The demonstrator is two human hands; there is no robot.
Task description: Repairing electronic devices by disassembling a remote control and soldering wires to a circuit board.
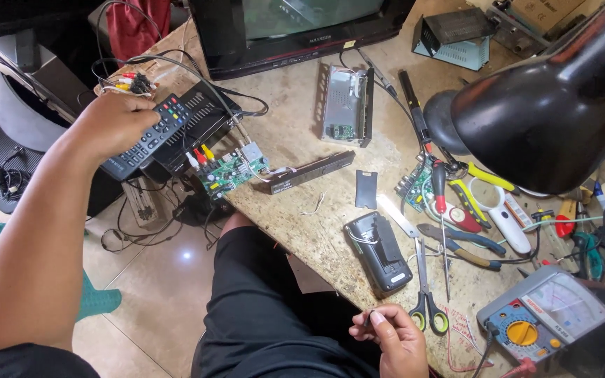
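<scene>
My left hand (115, 120) grips a black remote control (150, 138) with coloured buttons, held over the left end of the workbench (295, 133) above a black set-top box (201, 112). Beside the box lies a green circuit board (227, 171) with red, yellow and white plugs. My right hand (390, 336) is at the bench's near edge, fingers pinched on a small thin part too small to make out. Just above that hand lie a black opened remote (378, 250) and scissors with black and yellow handles (426, 301).
A television (295, 31) stands at the back. A black desk lamp (547, 98) hangs over the right side. Screwdrivers, pliers (460, 241), a magnifier (502, 210), a metal chassis (348, 105) and an analogue multimeter (540, 318) crowd the bench. Cables hang off the left edge over the tiled floor.
</scene>
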